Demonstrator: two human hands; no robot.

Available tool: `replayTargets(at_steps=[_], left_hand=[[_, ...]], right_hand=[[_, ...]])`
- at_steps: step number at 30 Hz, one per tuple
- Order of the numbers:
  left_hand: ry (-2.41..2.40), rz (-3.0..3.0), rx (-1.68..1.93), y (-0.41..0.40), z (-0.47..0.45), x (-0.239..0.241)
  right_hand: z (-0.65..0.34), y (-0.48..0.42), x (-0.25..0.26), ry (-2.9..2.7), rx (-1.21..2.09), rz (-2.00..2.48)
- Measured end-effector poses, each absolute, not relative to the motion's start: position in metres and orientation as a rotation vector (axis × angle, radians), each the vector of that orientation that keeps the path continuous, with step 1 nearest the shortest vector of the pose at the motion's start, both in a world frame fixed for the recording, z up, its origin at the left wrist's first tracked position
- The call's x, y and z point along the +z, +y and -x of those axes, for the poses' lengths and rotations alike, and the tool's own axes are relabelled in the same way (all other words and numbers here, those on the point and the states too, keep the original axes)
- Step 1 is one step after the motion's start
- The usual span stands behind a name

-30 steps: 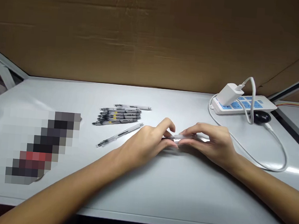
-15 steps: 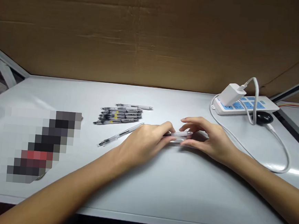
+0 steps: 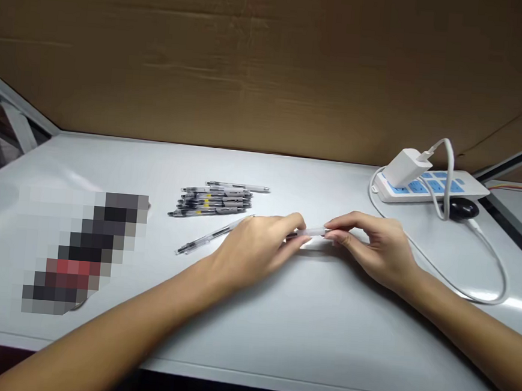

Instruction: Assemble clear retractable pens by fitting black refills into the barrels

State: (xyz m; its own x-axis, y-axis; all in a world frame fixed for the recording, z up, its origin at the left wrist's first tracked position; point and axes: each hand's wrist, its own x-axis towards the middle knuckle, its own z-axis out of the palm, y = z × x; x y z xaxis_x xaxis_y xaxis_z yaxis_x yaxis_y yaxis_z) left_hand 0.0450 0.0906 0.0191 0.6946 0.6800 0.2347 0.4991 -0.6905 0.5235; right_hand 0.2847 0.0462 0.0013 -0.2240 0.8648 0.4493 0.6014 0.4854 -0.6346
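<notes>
A clear pen with a whitish end point(image 3: 312, 231) lies between my two hands, just above the white tabletop. My left hand point(image 3: 257, 243) pinches its left part between thumb and fingers, hiding much of the barrel. At the other end, my right hand point(image 3: 374, 243) has thumb and fingertips closed on the pen's right tip. Another clear pen point(image 3: 207, 238) rests slanted on the table, its upper end partly covered by my left hand. Behind it is a small pile of clear pens point(image 3: 215, 203) with grey clips and dark tips, with one white-ended pen point(image 3: 239, 186) at its back.
On the right stands a white power strip point(image 3: 433, 188) with a white charger point(image 3: 406, 168). Its white cable point(image 3: 503, 269) loops across the table beside my right forearm, near a black rounded object point(image 3: 462, 209). A pixelated dark and red item point(image 3: 84, 254) lies at left. Cardboard point(image 3: 253, 68) walls the back.
My right hand has closed from open, spread fingers onto the right tip of the pen. The left hand keeps its pinch. The whole view has shifted slightly.
</notes>
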Motion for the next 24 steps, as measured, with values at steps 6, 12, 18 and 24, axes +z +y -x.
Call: replayTargets(at_steps=[6,12,18,24], left_hand=[[0.891,-2.504,0.59,0.092,-0.045,0.021],[0.914,-2.506,0.462,0.093,-0.044,0.021],[0.893,-2.597,0.425,0.087,-0.049,0.016],[0.929,-2.648,0.407,0.088,-0.047,0.012]], right_hand=[[-0.284,0.047,0.003,-2.039,0.426,1.212],[-0.289,0.049,0.001,-2.067,0.338,1.086],[-0.288,0.049,0.007,-2.171,0.32,1.152],[-0.294,0.049,0.0,-2.195,0.288,1.155]])
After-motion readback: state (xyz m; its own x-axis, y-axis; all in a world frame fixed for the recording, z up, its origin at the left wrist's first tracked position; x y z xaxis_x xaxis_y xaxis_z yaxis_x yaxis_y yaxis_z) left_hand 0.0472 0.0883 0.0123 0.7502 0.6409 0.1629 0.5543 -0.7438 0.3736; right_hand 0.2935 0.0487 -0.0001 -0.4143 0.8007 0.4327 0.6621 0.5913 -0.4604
